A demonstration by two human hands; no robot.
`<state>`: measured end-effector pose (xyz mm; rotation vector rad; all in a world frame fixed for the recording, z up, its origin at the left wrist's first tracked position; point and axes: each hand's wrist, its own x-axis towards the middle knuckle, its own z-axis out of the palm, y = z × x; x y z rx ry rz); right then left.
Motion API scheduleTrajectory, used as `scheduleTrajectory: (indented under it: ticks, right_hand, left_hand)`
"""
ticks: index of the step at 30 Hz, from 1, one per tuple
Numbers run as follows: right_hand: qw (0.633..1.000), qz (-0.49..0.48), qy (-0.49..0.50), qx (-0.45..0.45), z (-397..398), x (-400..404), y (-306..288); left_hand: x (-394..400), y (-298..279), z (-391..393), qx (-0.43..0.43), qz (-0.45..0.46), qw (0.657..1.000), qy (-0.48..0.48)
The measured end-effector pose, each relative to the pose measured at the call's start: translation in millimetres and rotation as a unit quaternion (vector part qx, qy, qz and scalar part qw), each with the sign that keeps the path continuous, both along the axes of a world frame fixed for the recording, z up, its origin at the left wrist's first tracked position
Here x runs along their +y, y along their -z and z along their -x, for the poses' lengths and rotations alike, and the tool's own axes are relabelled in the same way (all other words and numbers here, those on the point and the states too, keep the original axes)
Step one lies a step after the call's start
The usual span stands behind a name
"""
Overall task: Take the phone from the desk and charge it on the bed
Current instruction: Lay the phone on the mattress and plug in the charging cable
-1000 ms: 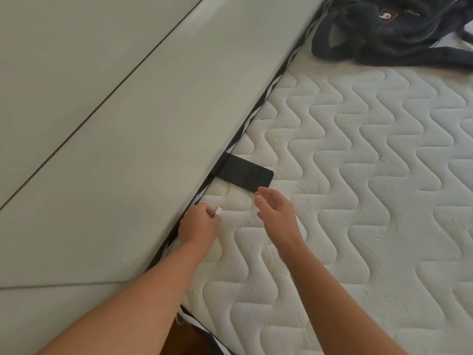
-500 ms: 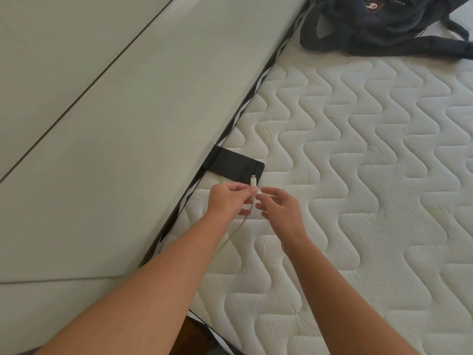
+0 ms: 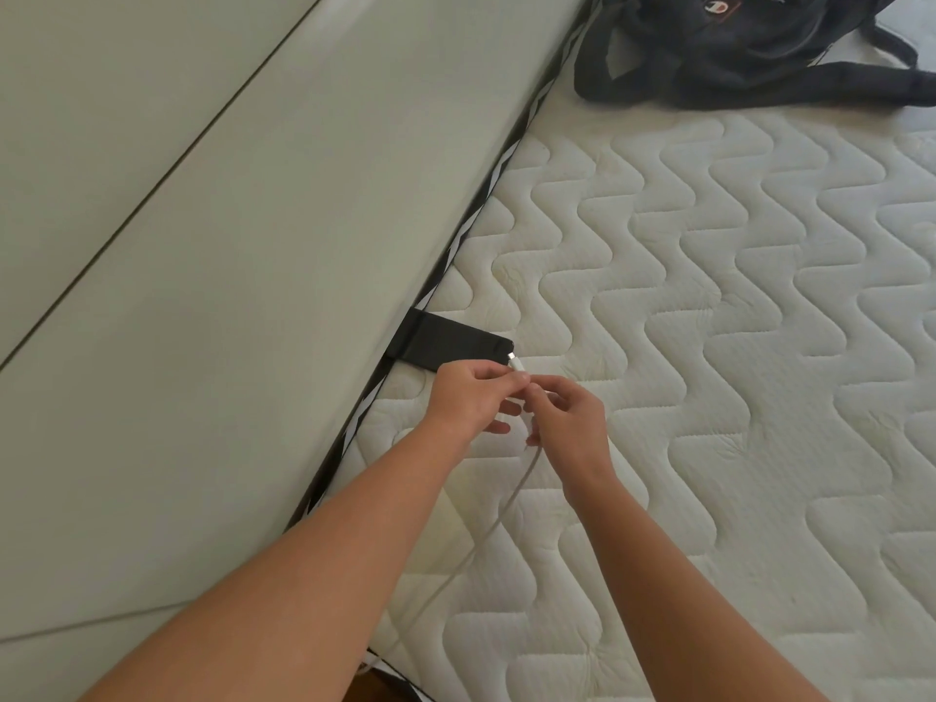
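Change: both hands are now meeting over the cable end just beside the phone's near corner, where a second ago the left hand was alone with the plug by the mattress edge and the right hand was reaching in open.
Wall panel (image 3: pixel 212 306): pale and smooth, it is filling the left side of the view and running diagonally along the bed.
Mattress edge (image 3: pixel 458 240): a black-and-white striped border is lying right against the panel.
Phone (image 3: pixel 448 347): black and flat, it is lying on the mattress with its far end tucked at the striped border and its near corner pointing toward the hands.
Left hand (image 3: pixel 468 397): it is curling over the cable, thumb and forefinger pinching it just behind the plug, the other fingers bent loosely beneath.
Plug (image 3: pixel 515 361): the white tip is poking out above the fingers, just beside the phone's corner; whether it is touching the phone cannot be told.
Cable (image 3: pixel 499 519): white and thin, it is trailing down between the forearms toward the bottom edge of the bed.
Right hand (image 3: pixel 570 423): its fingertips are pinching the cable directly below the left hand's grip, the hands touching.
Mattress (image 3: pixel 734 397): white, quilted in wavy lines, it is carrying everything.
Backpack (image 3: pixel 749 43): dark, it is lying at the top right, well apart from the hands.
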<state>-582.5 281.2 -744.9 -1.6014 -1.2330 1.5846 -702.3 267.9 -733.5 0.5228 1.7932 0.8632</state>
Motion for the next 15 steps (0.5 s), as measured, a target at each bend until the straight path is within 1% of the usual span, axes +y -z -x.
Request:
scheduleTrajectory:
  ticks: [6, 8, 9, 11, 13, 15]
  right_hand:
    - [0.999, -0.016, -0.003, -0.033, 0, 5, 9]
    - [0.999, -0.014, 0.006, -0.038, -1, 8, 13]
    - [0.999, -0.011, 0.014, -0.040, -2, 10, 15]
    - [0.998, -0.010, 0.031, -0.050, -2, 14, 20]
    - [0.996, -0.018, 0.041, -0.074, -1, 18, 24]
    - [0.993, -0.032, 0.039, -0.106, 1, 23, 27]
  left_hand:
    - [2, 7, 8, 0.022, -0.006, 0.998, 0.050]
    - [3, 12, 10, 0.069, -0.014, 0.995, 0.075]
    - [3, 14, 12, 0.109, -0.022, 0.990, 0.088]
    - [2, 21, 16, 0.224, -0.042, 0.966, 0.123]
    - [0, 27, 20, 0.349, -0.070, 0.919, 0.169]
    - [-1, 34, 25, 0.422, -0.102, 0.875, 0.214]
